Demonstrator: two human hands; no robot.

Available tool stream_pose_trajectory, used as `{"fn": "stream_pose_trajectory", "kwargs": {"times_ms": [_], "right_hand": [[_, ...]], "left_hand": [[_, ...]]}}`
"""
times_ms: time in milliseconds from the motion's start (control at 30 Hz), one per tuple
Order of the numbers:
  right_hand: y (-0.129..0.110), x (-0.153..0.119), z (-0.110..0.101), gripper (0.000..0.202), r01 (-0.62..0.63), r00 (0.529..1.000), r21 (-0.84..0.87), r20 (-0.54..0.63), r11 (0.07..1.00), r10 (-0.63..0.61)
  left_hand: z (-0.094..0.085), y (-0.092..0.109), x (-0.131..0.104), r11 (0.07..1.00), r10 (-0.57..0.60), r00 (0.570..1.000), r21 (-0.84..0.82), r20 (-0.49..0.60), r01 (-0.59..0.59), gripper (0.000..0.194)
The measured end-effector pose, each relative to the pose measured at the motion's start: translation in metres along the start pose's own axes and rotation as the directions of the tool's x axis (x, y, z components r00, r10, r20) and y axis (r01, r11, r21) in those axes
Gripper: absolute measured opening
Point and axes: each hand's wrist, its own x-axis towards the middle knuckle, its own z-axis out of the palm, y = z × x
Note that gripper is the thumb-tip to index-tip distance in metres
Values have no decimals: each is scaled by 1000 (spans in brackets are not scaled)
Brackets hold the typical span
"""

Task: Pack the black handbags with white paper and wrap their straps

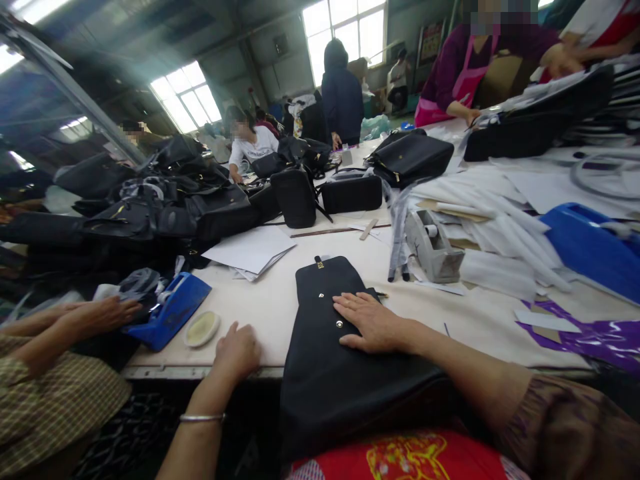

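A black bag (313,340) lies with its flap spread out, partly on the table and partly over the table's edge toward my lap. Small metal fittings show on the flap, along with a short strap tab with gold hardware at its far end. My right hand (375,323) rests flat on the bag, fingers stretched, beside a round metal snap (339,325). To the left, apart from the bag, my left hand (237,350) is over the table edge with its fingers curled; the inside of that hand is hidden. Near it is a round white dish (202,329) with a yellowish surface.
A blue tape dispenser (173,312) stands left, by a neighbour's hands (100,320). White sheets (253,250) lie beyond. A grey tape dispenser (434,247) and foam strips (500,227) are right. Piled black bags (165,207) fill the far left; several people work around the table.
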Motion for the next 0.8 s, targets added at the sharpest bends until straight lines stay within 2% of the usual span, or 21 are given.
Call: {"fn": "stream_pose_trajectory", "kwargs": {"times_ms": [67,100,133,233,300,400,500,567,700,800], "right_hand": [[-1,1,-1,82,-1,1000,6,11,1000,1],[-1,1,-1,82,-3,1000,8,14,1000,3],[-2,2,-2,82,-8,1000,10,17,1000,8],[-3,2,-5,84,-22,999,20,25,1000,21],[-5,1,-8,85,-24,999,29,25,999,23],[-5,0,-12,86,-4,1000,40,13,999,4],[-3,3,-14,87,9,1000,36,-1,999,-9],[-3,4,-14,85,-5,1000,24,-4,1000,5],[-8,3,-11,83,-48,999,10,8,999,47],[-11,3,-8,82,-51,999,-8,13,999,51]], "left_hand": [[-14,30,26,973,211,977,-108,41,-206,17],[-22,46,44,935,315,949,-181,28,-305,22],[-29,62,63,911,363,932,-209,-1,-356,25],[-33,102,124,935,316,948,-153,-43,-319,35],[-23,123,157,948,295,955,-122,-20,-295,43],[-2,143,188,971,229,973,-74,34,-226,51],[6,149,207,986,162,984,-41,69,-159,56],[1,149,212,987,159,984,-44,76,-156,57],[-28,153,203,966,243,969,-100,40,-238,52],[-50,158,181,919,362,932,-170,1,-357,40]]}}
